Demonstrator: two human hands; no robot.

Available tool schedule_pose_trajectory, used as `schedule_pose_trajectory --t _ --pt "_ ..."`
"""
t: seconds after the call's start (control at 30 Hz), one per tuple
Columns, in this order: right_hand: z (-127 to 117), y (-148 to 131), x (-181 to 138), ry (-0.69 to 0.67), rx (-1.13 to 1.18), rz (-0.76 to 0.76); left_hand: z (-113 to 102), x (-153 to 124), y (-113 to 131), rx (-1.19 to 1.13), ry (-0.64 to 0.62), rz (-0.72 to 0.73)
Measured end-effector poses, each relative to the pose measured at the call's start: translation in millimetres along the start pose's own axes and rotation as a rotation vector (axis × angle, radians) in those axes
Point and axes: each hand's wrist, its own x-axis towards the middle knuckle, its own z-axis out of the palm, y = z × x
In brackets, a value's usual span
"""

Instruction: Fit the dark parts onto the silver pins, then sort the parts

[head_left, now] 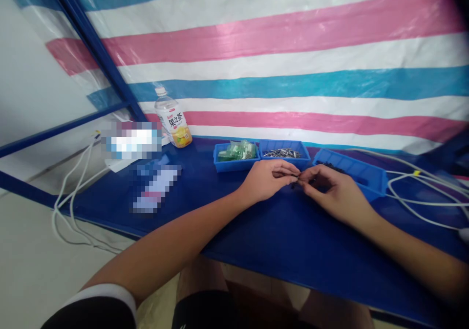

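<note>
Forearms cross the near edge of the blue table (256,241). Left hand (266,180) and right hand (337,194) meet fingertip to fingertip, each pinching one end of a metal pin (290,174). Pin's long axis runs left-right, roughly level, just above the tabletop, near a blue bin (284,163) of metal pieces. Cannot tell which end is the tip.

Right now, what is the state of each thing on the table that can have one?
Bottle: upright, cap on.
Left bin: open, holds green parts.
Middle bin: open, holds metal pins.
Right bin: open, dark pieces inside.
Left-hand grip: pinched on small part.
Right-hand grip: pinched on same part.
</note>
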Motion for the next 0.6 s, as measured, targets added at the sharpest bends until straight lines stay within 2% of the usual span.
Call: schedule_pose_trajectory --t 0.2,0.33,0.47,0.6 --pt "1.1 -0.4 0.8 -0.010 0.071 -0.041 1.1 1.1 -1.9 -0.101 -0.018 -0.037" --pt "1.4 -0.8 0.4 -0.012 0.085 -0.037 2.0 1.6 -2.7 -0.151 0.012 -0.056" --pt "-0.7 -0.6 0.1 0.000 0.058 -0.025 1.1 -0.1 2.5 -0.028 0.060 -0.069" --pt "-2.8 2.2 -0.5 0.040 -0.007 0.036 0.4 -3.2 8.2 0.095 0.004 -0.073"
